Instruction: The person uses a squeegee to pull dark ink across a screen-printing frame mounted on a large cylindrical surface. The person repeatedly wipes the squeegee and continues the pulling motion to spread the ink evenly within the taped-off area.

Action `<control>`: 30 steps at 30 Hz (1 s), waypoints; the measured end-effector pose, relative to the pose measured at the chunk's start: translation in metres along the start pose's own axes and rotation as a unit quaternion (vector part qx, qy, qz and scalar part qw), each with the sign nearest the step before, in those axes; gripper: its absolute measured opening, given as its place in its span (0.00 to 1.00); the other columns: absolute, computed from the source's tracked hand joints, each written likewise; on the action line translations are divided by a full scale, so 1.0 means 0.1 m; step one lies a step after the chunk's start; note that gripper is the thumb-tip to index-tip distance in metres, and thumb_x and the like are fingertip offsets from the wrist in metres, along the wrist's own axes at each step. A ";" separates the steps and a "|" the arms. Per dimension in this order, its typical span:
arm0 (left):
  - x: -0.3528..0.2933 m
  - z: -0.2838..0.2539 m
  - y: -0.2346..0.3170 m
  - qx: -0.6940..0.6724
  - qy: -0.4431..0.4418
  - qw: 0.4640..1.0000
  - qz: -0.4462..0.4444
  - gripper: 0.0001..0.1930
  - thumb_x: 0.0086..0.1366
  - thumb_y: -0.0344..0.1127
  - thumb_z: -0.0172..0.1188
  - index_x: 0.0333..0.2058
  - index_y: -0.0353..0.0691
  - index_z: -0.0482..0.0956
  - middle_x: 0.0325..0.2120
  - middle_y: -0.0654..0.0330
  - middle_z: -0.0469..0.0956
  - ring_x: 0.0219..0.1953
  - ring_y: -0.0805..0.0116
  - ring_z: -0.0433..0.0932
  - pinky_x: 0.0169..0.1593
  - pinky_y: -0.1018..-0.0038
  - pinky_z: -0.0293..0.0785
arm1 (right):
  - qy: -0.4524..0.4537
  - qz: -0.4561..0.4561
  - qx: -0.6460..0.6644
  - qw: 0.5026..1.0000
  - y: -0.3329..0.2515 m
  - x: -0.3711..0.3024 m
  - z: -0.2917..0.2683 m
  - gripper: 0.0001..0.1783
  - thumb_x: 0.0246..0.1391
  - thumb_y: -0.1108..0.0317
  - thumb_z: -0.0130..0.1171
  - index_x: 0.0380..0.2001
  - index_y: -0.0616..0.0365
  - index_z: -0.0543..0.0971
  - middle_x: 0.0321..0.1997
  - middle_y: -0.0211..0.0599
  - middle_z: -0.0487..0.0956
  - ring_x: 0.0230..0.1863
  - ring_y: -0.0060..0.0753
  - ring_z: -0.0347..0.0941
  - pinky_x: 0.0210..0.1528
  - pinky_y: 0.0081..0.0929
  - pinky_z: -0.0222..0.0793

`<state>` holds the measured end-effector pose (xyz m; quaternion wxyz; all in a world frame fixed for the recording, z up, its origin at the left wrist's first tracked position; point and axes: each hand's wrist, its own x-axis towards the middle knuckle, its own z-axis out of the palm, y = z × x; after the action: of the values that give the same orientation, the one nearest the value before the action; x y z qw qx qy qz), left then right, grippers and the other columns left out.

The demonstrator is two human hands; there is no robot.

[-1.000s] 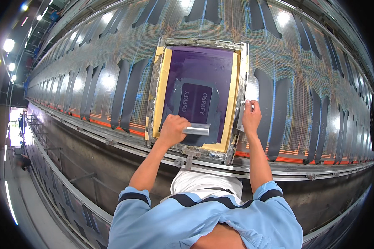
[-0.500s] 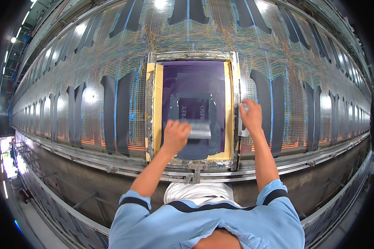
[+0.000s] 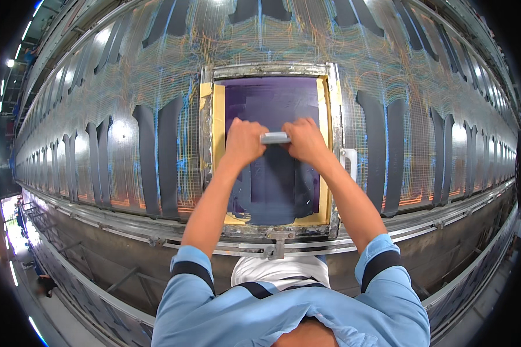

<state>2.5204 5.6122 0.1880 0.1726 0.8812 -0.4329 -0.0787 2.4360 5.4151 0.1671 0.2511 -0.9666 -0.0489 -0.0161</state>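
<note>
Both my hands grip a grey squeegee [image 3: 275,137] that lies crosswise over a screen-printing frame [image 3: 266,70]. My left hand [image 3: 246,140] is closed round its left end and my right hand [image 3: 307,139] round its right end. Below them the purple mesh [image 3: 272,95] is edged with yellow tape. Dark ink [image 3: 275,196] coats the near half of the mesh. My fingers and arms hide the squeegee's ends and lower edge. A white handle [image 3: 349,162] sits on the frame's right side, with neither hand on it.
The frame stands on a long printing table [image 3: 226,52] marked with coloured lines. Dark fabric pieces [image 3: 396,153] lie in rows to both sides. A metal rail [image 3: 399,236] runs along the near edge, with a bracket [image 3: 279,243] at the frame's front.
My right hand has left the frame's right side and taken hold of the squeegee beside my left. The squeegee is now farther up the screen, and the lettering on the mesh no longer shows.
</note>
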 end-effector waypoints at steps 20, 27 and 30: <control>0.34 -0.09 -0.25 0.002 0.007 1.000 0.001 0.05 0.52 0.40 0.71 0.27 0.49 0.85 0.27 0.62 0.84 0.33 0.58 0.81 0.44 0.61 0.65 | -0.028 0.021 0.003 0.999 0.11 0.43 -0.12 0.12 0.46 0.61 0.73 0.27 0.52 0.80 0.27 0.44 0.83 0.36 0.54 0.80 0.45 0.49 0.70; -0.51 0.14 0.19 0.009 0.015 0.999 0.031 0.05 0.48 0.30 0.67 0.25 0.47 0.83 0.24 0.59 0.82 0.31 0.57 0.82 0.43 0.59 0.68 | -0.050 -0.004 -0.020 0.999 -0.30 -0.48 0.07 0.14 0.37 0.75 0.67 0.31 0.53 0.79 0.29 0.42 0.81 0.38 0.51 0.79 0.48 0.45 0.70; -1.27 0.23 0.54 -0.036 0.017 0.999 0.016 0.13 0.44 0.30 0.72 0.31 0.45 0.83 0.30 0.63 0.81 0.36 0.62 0.78 0.44 0.62 0.66 | -0.031 -0.019 0.022 0.999 -0.66 -1.15 0.17 0.14 0.40 0.68 0.72 0.33 0.55 0.82 0.33 0.40 0.82 0.43 0.48 0.79 0.53 0.42 0.68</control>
<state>2.3963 5.6769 0.1853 0.2131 0.8685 -0.4410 -0.0765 2.3145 5.4706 0.1777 0.2707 -0.9597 -0.0753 0.0105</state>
